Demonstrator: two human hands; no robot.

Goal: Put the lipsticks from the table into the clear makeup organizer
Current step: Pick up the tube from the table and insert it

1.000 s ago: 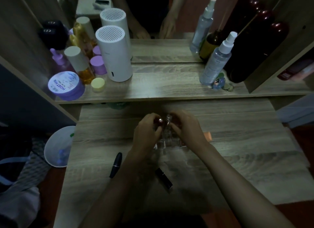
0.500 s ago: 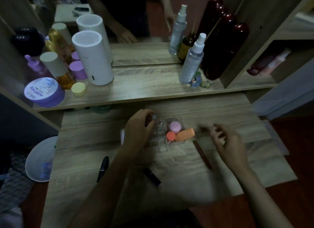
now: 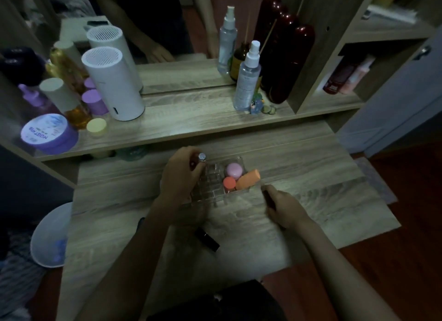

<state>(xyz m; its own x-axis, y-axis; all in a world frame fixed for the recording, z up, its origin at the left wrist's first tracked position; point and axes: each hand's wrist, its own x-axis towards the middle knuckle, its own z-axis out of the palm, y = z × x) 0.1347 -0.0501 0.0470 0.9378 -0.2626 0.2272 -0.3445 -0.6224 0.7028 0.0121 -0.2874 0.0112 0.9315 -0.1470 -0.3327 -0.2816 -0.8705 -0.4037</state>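
Observation:
The clear makeup organizer [image 3: 216, 189] sits mid-table, with a pink round compact [image 3: 234, 170], an orange jar [image 3: 229, 182] and an orange sponge [image 3: 247, 179] in its right part. My left hand [image 3: 181, 179] grips a silver-capped lipstick [image 3: 202, 157] upright at the organizer's left rear corner. Just right of the organizer, my right hand [image 3: 284, 208] is closed on a slim dark lipstick [image 3: 267, 196], low on the table. A black lipstick [image 3: 207, 239] lies on the table between my forearms. A black tube [image 3: 141, 222] peeks out from behind my left forearm.
A raised shelf behind the table carries a white cylinder [image 3: 112, 81], a purple jar [image 3: 49, 135], bottles and a spray bottle [image 3: 247, 76], with a mirror behind them. A white bin [image 3: 51, 237] stands on the floor to the left. The table's edge [image 3: 346, 244] runs close on the right.
My right hand left the organizer, swung right and closed on the slim dark lipstick that lay on the table. My left hand stayed at the organizer with the silver-capped lipstick.

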